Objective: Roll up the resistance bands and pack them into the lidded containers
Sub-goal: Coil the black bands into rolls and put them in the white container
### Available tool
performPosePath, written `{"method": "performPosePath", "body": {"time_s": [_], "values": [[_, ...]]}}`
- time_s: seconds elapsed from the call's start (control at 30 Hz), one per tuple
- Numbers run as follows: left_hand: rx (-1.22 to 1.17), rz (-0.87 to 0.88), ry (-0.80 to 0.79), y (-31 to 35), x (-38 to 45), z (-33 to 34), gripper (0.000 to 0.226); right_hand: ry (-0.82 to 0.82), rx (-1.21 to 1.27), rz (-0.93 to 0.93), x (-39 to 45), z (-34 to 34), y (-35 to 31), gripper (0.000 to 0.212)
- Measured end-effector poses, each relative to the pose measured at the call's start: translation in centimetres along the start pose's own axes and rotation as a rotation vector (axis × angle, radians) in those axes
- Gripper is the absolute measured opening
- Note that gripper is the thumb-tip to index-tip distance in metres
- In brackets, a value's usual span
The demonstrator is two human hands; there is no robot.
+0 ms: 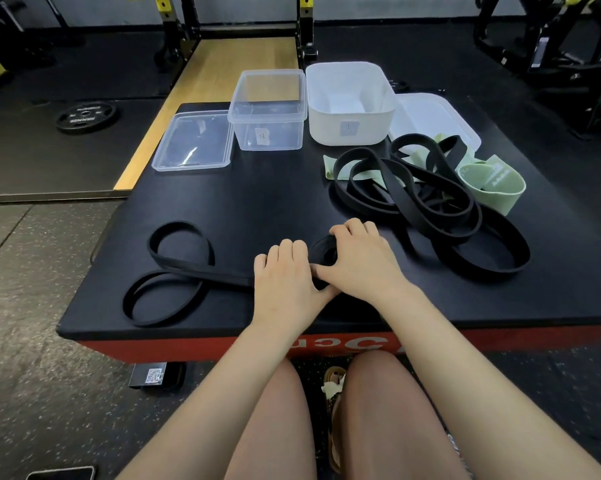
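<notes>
Our left hand [285, 278] presses long black rubber band [174, 271] flat; right hand [357, 261] curls round its rolled end, keeping roll tight. Clear plastic box [267, 112] waits open behind band.

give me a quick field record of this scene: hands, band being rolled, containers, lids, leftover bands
left hand: presses on the flat black band
right hand: its grip curls round the started roll
black band: mostly unrolled, loops trailing left
clear container: open, holds nothing
white container: open, no bands inside
clear lid: flat, left of the clear container
white lid: right of the white container
band pile: black and green bands, tangled
</notes>
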State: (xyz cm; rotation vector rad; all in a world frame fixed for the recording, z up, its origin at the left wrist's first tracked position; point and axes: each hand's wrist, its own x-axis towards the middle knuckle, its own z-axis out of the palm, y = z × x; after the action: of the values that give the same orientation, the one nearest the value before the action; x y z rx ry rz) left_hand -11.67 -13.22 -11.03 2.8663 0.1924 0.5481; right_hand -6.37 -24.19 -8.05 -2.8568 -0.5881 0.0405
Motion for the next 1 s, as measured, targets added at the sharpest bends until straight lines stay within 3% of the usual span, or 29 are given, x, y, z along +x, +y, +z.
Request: {"method": "performPosePath", "body": {"time_s": [0.2, 0.4, 0.5, 0.6, 0.73, 0.87, 1.0], "values": [[-0.106, 0.207, -0.378, -2.8, 2.8, -2.1, 0.055, -0.040, 0.117, -0.003, 0.2, 0.0, 0.1, 0.072], [-0.017, 0.299, -0.486, -3.3, 4.7, -2.6, 0.083, -0.114, 0.202, -0.081, 0.2, -0.2, 0.7, 0.073], [-0.005, 0.319, -0.472, -3.3, 4.6, -2.7, 0.082, -0.132, 0.267, -0.119, -0.2, -0.6, 1.4, 0.073], [-0.024, 0.310, -0.427, -3.4, 3.8, -2.8, 0.075, -0.209, 0.355, -0.150, -1.1, -1.3, 2.9, 0.088], [-0.011, 0.305, -0.371, -3.2, 2.7, -2.5, 0.071, -0.105, 0.174, -0.131, -2.4, -1.3, 4.0, 0.099], [-0.005, 0.236, -0.319, -2.4, 2.0, -2.0, 0.072, -0.137, 0.230, -0.086, -2.3, -1.4, 3.8, 0.094], [0.067, 0.191, -0.246, -1.5, 1.3, -1.5, 0.066, -0.219, 0.366, 0.008, -1.3, -2.2, 3.4, 0.074]]}}
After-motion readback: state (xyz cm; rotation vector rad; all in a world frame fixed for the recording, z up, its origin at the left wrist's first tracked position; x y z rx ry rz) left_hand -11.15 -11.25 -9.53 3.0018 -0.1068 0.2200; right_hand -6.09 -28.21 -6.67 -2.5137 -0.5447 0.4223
